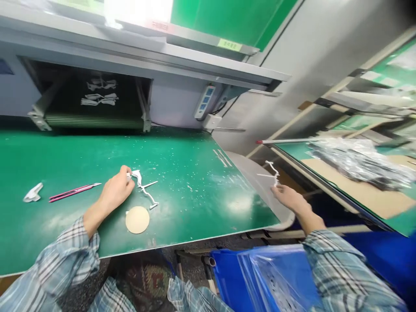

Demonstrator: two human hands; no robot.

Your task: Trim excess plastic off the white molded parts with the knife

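Observation:
My left hand is over the green tabletop, its fingers closed on one end of a white plastic moulding. From that piece a thin white branching runner reaches to the right and down along the surface. Off to the right, past the table's edge, my right hand pinches another thin white plastic runner, which sticks up from the fingertips. Pink-handled snips lie to the left of my left hand, and further left is a small white plastic part. A round beige disc rests below the left hand.
A conveyor carrying white parts opens at the back of the green table. Beyond the table's right edge sits a pale bin. Bagged goods lie on the right-hand rack, and a blue plastic-covered crate is below.

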